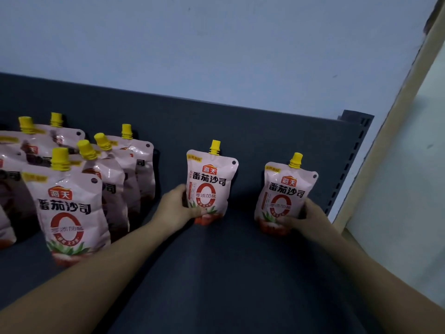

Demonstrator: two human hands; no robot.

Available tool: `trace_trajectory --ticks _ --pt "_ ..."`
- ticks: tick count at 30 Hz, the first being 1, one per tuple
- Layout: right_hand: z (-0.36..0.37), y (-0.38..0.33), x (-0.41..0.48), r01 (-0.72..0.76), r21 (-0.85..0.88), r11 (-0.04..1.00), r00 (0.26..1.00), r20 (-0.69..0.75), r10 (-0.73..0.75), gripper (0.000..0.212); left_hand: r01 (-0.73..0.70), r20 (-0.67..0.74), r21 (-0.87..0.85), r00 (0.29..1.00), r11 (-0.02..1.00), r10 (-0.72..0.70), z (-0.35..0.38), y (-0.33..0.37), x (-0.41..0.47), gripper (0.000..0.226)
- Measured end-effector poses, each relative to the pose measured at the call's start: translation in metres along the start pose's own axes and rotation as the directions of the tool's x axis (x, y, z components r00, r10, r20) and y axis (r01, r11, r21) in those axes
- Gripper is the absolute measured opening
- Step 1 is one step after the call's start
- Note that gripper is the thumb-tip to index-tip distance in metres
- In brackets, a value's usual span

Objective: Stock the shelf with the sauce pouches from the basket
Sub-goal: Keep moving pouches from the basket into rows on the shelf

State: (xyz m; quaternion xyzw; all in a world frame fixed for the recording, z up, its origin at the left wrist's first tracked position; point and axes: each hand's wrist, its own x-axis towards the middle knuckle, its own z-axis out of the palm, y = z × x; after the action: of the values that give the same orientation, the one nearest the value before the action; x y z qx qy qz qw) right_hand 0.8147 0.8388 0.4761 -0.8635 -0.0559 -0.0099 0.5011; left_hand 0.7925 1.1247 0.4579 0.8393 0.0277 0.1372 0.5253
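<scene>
While the left hand point(177, 207) grips one upright sauce pouch point(209, 186) on the dark shelf point(240, 273), the right hand point(307, 219) clasps a second pouch point(284, 196); stocked pouches point(79, 189) stand at left

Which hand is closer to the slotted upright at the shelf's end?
Right. The right hand, gripping the right pouch, sits just left of the slotted upright; the left hand, gripping the middle pouch, is farther left, mid-shelf.

head view, downward onto shelf point(240, 273)
</scene>
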Motion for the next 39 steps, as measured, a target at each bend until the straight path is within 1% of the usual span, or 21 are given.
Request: trace_trajectory --ticks 2,6,8,11,13,18,22,23,24,25,27,28,29,30,32,33,35,36,38,39 --pt "-0.001 0.0 0.007 -0.013 -0.018 1.0 1.0 0.0 0.013 0.043 0.007 -0.055 -0.008 0.998 1.0 -0.007 0.007 -0.001 0.005 0.052" --pt "-0.003 0.002 0.022 -0.039 -0.065 0.997 0.999 -0.005 0.039 0.047 0.005 -0.153 0.047 0.988 0.999 0.002 0.016 -0.002 0.012 0.051" --pt "-0.003 0.002 0.028 -0.045 -0.078 0.996 0.999 -0.013 0.044 0.047 -0.003 -0.167 0.06 0.986 0.998 0.013 0.018 -0.003 0.014 0.05" --pt "-0.005 0.004 0.033 -0.064 -0.081 0.995 0.998 -0.001 0.064 0.039 -0.002 -0.17 0.06 0.985 0.998 0.012 0.019 -0.005 0.014 0.049" --pt "-0.006 0.004 0.034 -0.065 -0.088 0.994 0.998 0.007 0.066 0.039 0.004 -0.174 0.067 0.985 0.998 0.008 0.02 -0.005 0.013 0.049" --pt "-0.005 0.008 0.03 -0.046 -0.125 0.991 0.999 -0.032 0.043 0.054 0.061 -0.192 0.059 0.98 0.996 -0.048 0.023 -0.003 0.007 0.048" --pt "-0.003 0.012 0.023 -0.066 -0.067 0.996 0.996 -0.068 0.061 0.065 0.104 -0.228 0.06 0.97 0.993 -0.088 0.025 -0.001 -0.002 0.056" --pt "-0.003 0.012 0.02 -0.075 -0.05 0.996 0.992 -0.104 0.069 0.066 0.114 -0.237 0.062 0.967 0.992 -0.096 0.025 0.0 -0.004 0.058" --pt "-0.003 0.012 0.015 -0.063 -0.047 0.997 0.984 -0.169 0.054 0.066 0.124 -0.244 0.069 0.964 0.99 -0.104 0.025 0.0 -0.007 0.06" --pt "-0.005 0.011 0.011 -0.025 -0.063 0.998 0.966 -0.257 0.008 0.062 0.136 -0.248 0.081 0.962 0.987 -0.112 0.024 0.0 -0.011 0.06" --pt "-0.01 0.009 0.003 0.12 -0.129 0.984 0.886 -0.433 -0.164 0.045 0.165 -0.254 0.113 0.958 0.98 -0.132 0.021 0.003 -0.019 0.062" --pt "-0.012 0.007 0.0 0.197 -0.156 0.968 0.85 -0.464 -0.248 0.036 0.18 -0.253 0.125 0.957 0.976 -0.145 0.02 0.004 -0.024 0.064" --pt "-0.012 0.002 -0.003 0.261 -0.165 0.951 0.84 -0.448 -0.307 0.031 0.192 -0.248 0.139 0.956 0.971 -0.154 0.018 0.006 -0.03 0.065" --pt "-0.009 -0.003 -0.005 0.311 -0.159 0.937 0.85 -0.394 -0.35 0.027 0.198 -0.242 0.16 0.958 0.967 -0.156 0.016 0.008 -0.037 0.065" --pt "0.005 -0.018 -0.01 0.414 -0.127 0.902 0.868 -0.245 -0.433 0.022 0.197 -0.232 0.213 0.962 0.957 -0.146 0.007 0.013 -0.052 0.058" --pt "0.015 -0.027 -0.014 0.476 -0.107 0.873 0.855 -0.176 -0.488 0.021 0.191 -0.226 0.241 0.964 0.951 -0.136 0.001 0.016 -0.061 0.052" --pt "0.042 -0.047 -0.024 0.606 -0.075 0.792 0.791 -0.047 -0.609 0.021 0.162 -0.201 0.31 0.974 0.937 -0.102 -0.016 0.022 -0.082 0.036" --pt "0.056 -0.058 -0.031 0.646 -0.059 0.761 0.763 0.023 -0.646 0.02 0.145 -0.186 0.346 0.979 0.927 -0.084 -0.026 0.025 -0.093 0.028" --pt "0.084 -0.081 -0.047 0.687 -0.007 0.727 0.719 0.151 -0.678 0.019 0.117 -0.162 0.416 0.985 0.902 -0.053 -0.051 0.032 -0.119 0.017" --pt "0.099 -0.093 -0.057 0.713 0.016 0.701 0.685 0.203 -0.7 0.019 0.112 -0.162 0.46 0.986 0.881 -0.042 -0.067 0.035 -0.133 0.013"
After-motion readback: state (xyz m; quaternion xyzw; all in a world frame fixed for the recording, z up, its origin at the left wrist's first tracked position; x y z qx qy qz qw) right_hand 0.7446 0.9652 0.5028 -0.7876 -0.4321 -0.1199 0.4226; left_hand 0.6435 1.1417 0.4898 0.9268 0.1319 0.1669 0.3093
